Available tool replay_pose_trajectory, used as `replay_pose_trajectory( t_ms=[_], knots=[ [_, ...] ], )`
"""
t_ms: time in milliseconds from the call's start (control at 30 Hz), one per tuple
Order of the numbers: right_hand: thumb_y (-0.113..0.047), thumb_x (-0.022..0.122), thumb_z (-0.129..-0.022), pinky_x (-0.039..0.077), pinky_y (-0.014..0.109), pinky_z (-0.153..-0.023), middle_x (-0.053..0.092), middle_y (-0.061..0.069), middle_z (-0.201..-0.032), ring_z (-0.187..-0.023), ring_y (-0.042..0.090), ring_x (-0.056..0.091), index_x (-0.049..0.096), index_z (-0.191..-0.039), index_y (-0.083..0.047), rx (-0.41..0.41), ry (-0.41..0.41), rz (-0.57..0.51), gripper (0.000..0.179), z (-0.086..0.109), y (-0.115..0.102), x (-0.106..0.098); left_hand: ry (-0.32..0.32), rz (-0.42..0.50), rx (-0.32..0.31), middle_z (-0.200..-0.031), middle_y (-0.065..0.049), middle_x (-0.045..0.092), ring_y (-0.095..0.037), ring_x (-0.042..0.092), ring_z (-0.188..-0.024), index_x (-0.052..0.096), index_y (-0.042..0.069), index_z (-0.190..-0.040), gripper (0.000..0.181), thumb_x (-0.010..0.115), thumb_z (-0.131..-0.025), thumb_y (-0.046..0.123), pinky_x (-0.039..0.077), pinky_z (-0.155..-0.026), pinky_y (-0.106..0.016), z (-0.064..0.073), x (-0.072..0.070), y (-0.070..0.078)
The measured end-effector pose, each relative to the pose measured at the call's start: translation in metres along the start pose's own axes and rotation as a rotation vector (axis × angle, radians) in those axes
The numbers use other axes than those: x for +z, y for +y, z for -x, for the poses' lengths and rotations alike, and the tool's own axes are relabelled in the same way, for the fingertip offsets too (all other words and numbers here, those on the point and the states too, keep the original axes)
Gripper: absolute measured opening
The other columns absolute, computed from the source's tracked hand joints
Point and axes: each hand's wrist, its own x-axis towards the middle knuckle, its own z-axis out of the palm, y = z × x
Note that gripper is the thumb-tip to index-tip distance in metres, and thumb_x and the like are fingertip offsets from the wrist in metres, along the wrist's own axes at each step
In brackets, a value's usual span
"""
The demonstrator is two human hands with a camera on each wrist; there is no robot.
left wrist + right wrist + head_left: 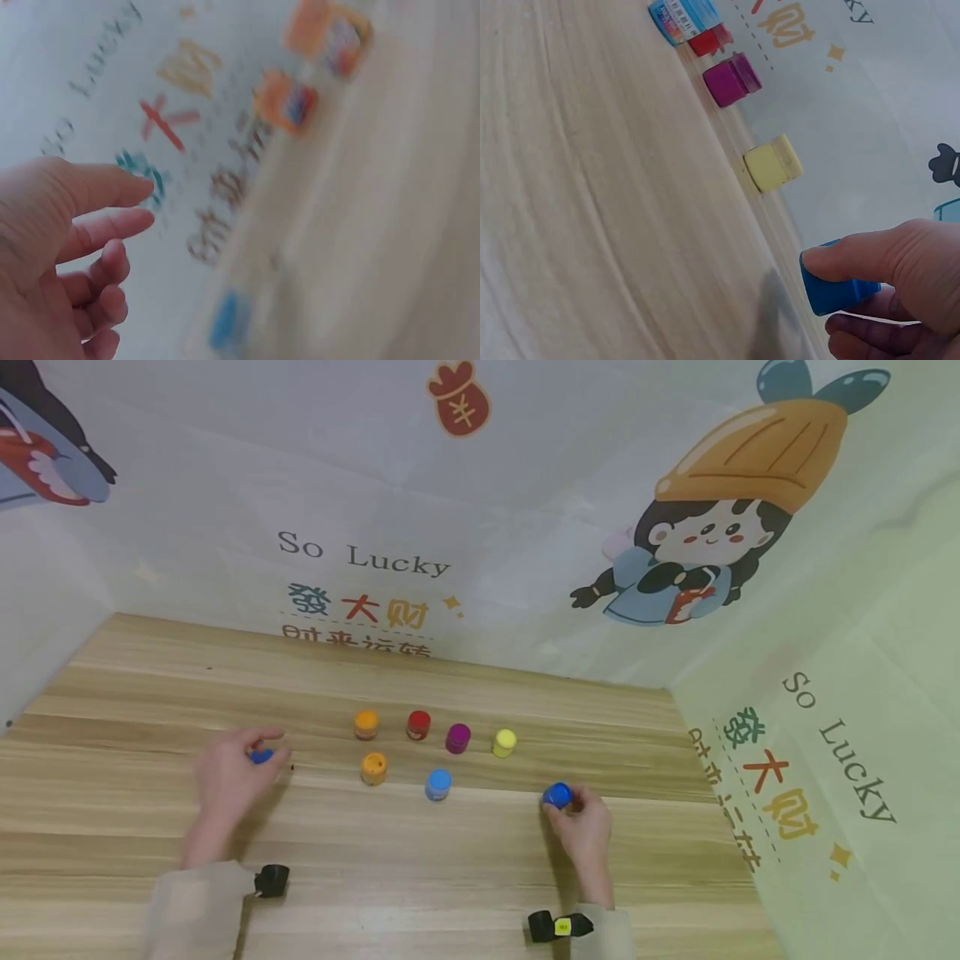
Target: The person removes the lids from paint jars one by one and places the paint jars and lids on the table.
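My right hand (587,828) pinches a dark blue paint jar (557,795) between thumb and fingers at the table's right side; in the right wrist view the thumb presses on the jar (829,292). Over on the left, my left hand (238,768) hovers with loosely bent fingers and a gap between thumb and forefinger. Below it a small blue thing (261,756), maybe a lid, shows in that gap. The left wrist view has this blue thing (229,322) blurred on the table, apart from the fingers.
Mid-table stand two orange jars (366,724), a red jar (418,724), a purple jar (458,738), a yellow jar (505,742) and a light blue jar (438,784). A printed white cloth (525,527) hangs behind the wooden table (420,877) and along its sides.
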Motion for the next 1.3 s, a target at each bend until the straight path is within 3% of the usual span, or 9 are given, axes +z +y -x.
replay_pose_trajectory(
  t_ms=[133, 267, 467, 600, 733, 900, 1133, 1300],
  knots=[
    [-0.006, 0.079, -0.072, 0.048, 0.042, -0.071, 0.061, 0.018, -0.086, -0.079, 0.029, 0.057, 0.064, -0.093, 0.008, -0.011, 0.003, 0.043, 0.03, 0.0, 0.005, 0.003, 0.03, 0.127, 0.112, -0.069, -0.011, 0.058, -0.018, 0.045, -0.061, 0.07, -0.005, -0.089, 0.017, 0.073, -0.073, 0.0, 0.032, -0.059, -0.028, 0.0, 0.005, 0.027],
    [-0.006, 0.081, -0.07, 0.046, 0.04, -0.069, 0.057, 0.015, -0.083, -0.077, 0.028, 0.055, 0.064, -0.091, 0.007, -0.005, 0.006, 0.055, 0.03, -0.001, 0.008, 0.006, -0.011, 0.207, 0.143, -0.07, -0.01, 0.058, -0.022, 0.045, -0.067, 0.07, -0.004, -0.09, 0.017, 0.072, -0.073, -0.003, 0.032, -0.063, -0.028, 0.003, 0.01, 0.051],
    [-0.006, 0.081, -0.069, 0.044, 0.038, -0.068, 0.055, 0.014, -0.083, -0.079, 0.028, 0.053, 0.063, -0.097, 0.007, -0.005, 0.024, 0.061, 0.035, 0.001, 0.008, 0.008, -0.052, 0.291, 0.213, -0.072, -0.007, 0.057, -0.022, 0.046, -0.069, 0.071, -0.001, -0.09, 0.017, 0.075, -0.073, -0.002, 0.035, -0.063, -0.03, 0.006, 0.02, 0.072],
    [-0.01, 0.083, -0.067, 0.043, 0.044, -0.075, 0.054, 0.018, -0.093, -0.09, 0.034, 0.05, 0.062, -0.105, 0.004, -0.078, 0.097, 0.102, 0.046, 0.004, -0.001, 0.01, -0.086, 0.325, 0.251, -0.074, -0.003, 0.056, -0.019, 0.046, -0.071, 0.071, 0.0, -0.09, 0.02, 0.077, -0.071, -0.002, 0.036, -0.064, -0.029, 0.008, 0.029, 0.081],
    [-0.014, 0.085, -0.065, 0.041, 0.046, -0.076, 0.054, 0.018, -0.095, -0.094, 0.035, 0.048, 0.064, -0.104, 0.001, -0.206, 0.141, 0.093, 0.047, 0.008, -0.016, 0.018, -0.133, 0.346, 0.271, -0.076, -0.002, 0.058, -0.018, 0.047, -0.071, 0.07, -0.002, -0.093, 0.024, 0.078, -0.07, -0.003, 0.039, -0.063, -0.029, 0.011, 0.039, 0.09],
    [-0.015, 0.084, -0.066, 0.041, 0.042, -0.077, 0.055, 0.014, -0.091, -0.092, 0.03, 0.048, 0.066, -0.102, 0.0, -0.317, 0.037, 0.041, 0.043, 0.011, -0.036, 0.039, -0.182, 0.41, 0.327, -0.078, 0.0, 0.059, -0.015, 0.047, -0.071, 0.07, -0.001, -0.094, 0.026, 0.078, -0.069, -0.002, 0.042, -0.062, -0.03, 0.015, 0.057, 0.102],
    [-0.023, 0.082, -0.071, 0.041, 0.04, -0.082, 0.057, 0.009, -0.104, -0.1, 0.025, 0.046, 0.067, -0.11, -0.005, -0.31, -0.196, 0.035, 0.046, 0.013, -0.056, 0.065, -0.212, 0.455, 0.392, -0.077, 0.003, 0.058, -0.013, 0.048, -0.072, 0.07, 0.002, -0.095, 0.028, 0.08, -0.069, 0.004, 0.042, -0.064, -0.026, 0.021, 0.074, 0.11],
    [-0.025, 0.082, -0.071, 0.041, 0.039, -0.082, 0.058, 0.01, -0.105, -0.099, 0.025, 0.047, 0.067, -0.11, -0.004, -0.35, -0.232, 0.016, 0.047, 0.014, -0.065, 0.076, -0.249, 0.456, 0.37, -0.078, 0.005, 0.058, -0.011, 0.046, -0.072, 0.07, 0.003, -0.098, 0.029, 0.08, -0.071, 0.007, 0.04, -0.066, -0.024, 0.022, 0.076, 0.114]
  ],
)
